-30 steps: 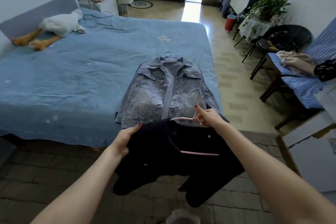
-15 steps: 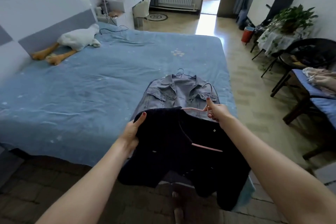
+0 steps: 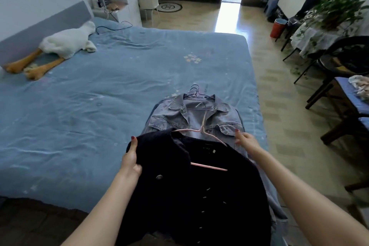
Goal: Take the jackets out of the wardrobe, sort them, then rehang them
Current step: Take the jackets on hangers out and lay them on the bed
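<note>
A dark navy jacket (image 3: 199,195) with buttons, on a pink hanger (image 3: 201,130), lies over the lower half of a grey-blue denim jacket (image 3: 179,116). The denim jacket is spread flat on the blue bed (image 3: 99,96), with metal hangers at its collar. My left hand (image 3: 130,158) grips the dark jacket's left shoulder. By its right shoulder my right hand (image 3: 246,142) rests with the fingers apart, off the hanger. The dark jacket's hem hangs over the near edge of the bed.
A white plush goose (image 3: 65,42) lies by the headboard at the far left. Dark chairs with blue cushions (image 3: 343,106) stand to the right, beyond them a plant table (image 3: 327,26) and a red bin (image 3: 277,28). A desk with a white chair (image 3: 147,0) stands at the back.
The dark jacket has moved forward and up onto the bed, over the denim jacket. My right hand has let go of the pink hanger and opened. The view has come closer to the bed.
</note>
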